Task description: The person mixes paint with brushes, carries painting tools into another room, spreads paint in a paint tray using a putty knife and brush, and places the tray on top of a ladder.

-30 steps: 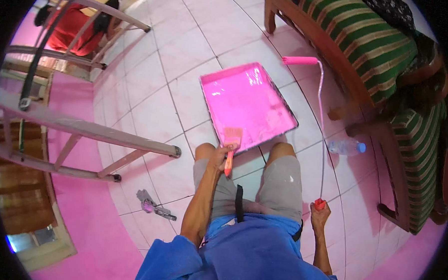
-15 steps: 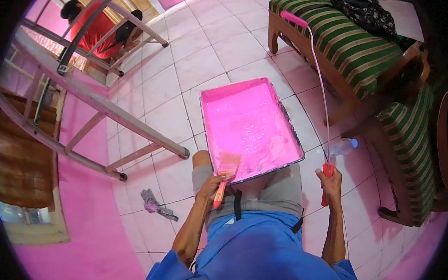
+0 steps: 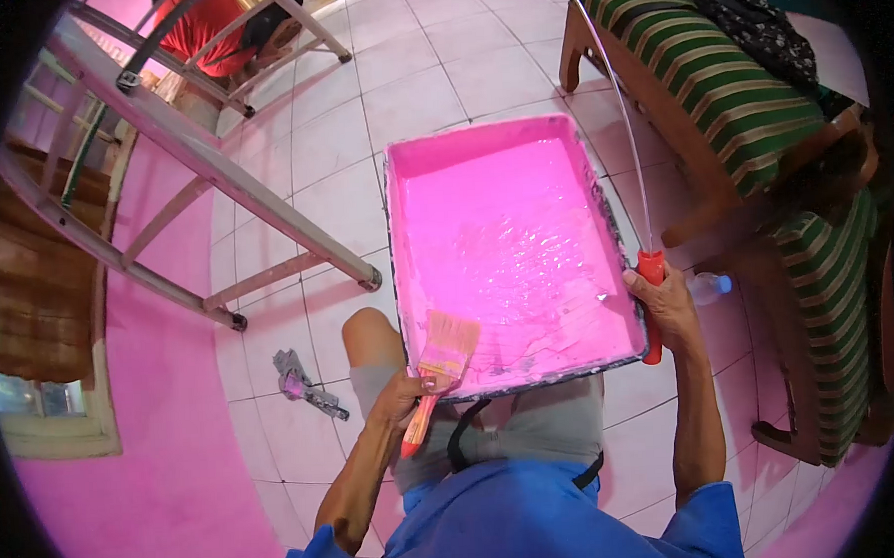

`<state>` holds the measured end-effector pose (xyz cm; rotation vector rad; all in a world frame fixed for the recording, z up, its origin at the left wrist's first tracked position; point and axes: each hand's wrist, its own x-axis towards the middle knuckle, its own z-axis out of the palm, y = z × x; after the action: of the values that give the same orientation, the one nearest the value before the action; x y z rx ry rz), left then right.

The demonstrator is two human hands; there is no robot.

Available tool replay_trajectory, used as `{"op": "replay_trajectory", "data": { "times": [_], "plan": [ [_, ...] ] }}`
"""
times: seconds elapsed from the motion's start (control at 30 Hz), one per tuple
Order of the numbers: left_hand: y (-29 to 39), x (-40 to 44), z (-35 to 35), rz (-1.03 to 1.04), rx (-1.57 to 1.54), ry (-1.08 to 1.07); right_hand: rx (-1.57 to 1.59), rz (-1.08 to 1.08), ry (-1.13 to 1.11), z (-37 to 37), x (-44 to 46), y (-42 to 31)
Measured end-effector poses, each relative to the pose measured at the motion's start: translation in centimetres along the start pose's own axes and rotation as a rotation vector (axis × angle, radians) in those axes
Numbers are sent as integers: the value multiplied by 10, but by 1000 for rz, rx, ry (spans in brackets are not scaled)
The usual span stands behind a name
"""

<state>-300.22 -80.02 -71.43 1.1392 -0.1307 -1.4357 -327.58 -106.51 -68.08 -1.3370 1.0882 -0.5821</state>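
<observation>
A paint tray [image 3: 398,211] with a dark, paint-smeared rim holds wet pink paint and hovers or rests over my lap. My left hand [image 3: 399,399] is closed around a flat paintbrush [image 3: 441,369] at the tray's near left corner; its bristles point up over the paint. My right hand [image 3: 673,304] grips the red handle of a paint roller [image 3: 650,266] beside the tray's right edge, the thumb against the rim. The roller's thin metal rod runs up past the top of the view, so its head is hidden.
A metal ladder [image 3: 234,208] stands at the left, with a person in red [image 3: 197,36] beyond it. Green striped chairs [image 3: 698,79] line the right. A plastic bottle [image 3: 709,287] and a grey paint-stained item [image 3: 307,387] lie on the tiles.
The tray appears larger and nearer. My right hand has come in to its right edge with the roller, whose pink head has left the view. The brush stays in my left hand.
</observation>
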Motion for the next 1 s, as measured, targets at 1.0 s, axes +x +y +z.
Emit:
{"op": "replay_trajectory", "data": {
  "times": [1.0],
  "plan": [
    [227,-174,124,286,-419,140,82,-17,103,5,-122,-313]
  ]
}}
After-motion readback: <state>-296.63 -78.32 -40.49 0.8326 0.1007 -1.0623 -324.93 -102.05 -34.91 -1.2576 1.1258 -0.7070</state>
